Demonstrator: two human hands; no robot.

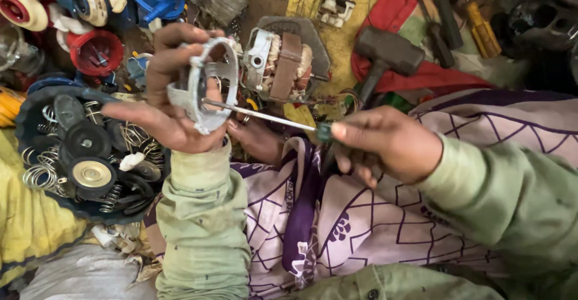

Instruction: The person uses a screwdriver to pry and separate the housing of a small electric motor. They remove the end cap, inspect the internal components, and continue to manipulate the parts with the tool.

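My left hand (165,104) grips a grey metal motor end cover (206,83), a ring-shaped bracket held upright at chest height. My right hand (385,143) is closed around the dark handle of a screwdriver (265,115). Its thin steel shaft runs left and its tip touches the lower inside of the cover. Just behind the cover lies a small electric motor (280,65) with copper windings and a brown band, resting on a dark plate.
A dark tub (36,149) at left holds springs and round black discs. Blue, red and cream plastic parts (96,11) pile at top left. A mallet (385,53), more screwdrivers (475,29) and red cloth lie top right. My patterned purple-white lap fills the bottom.
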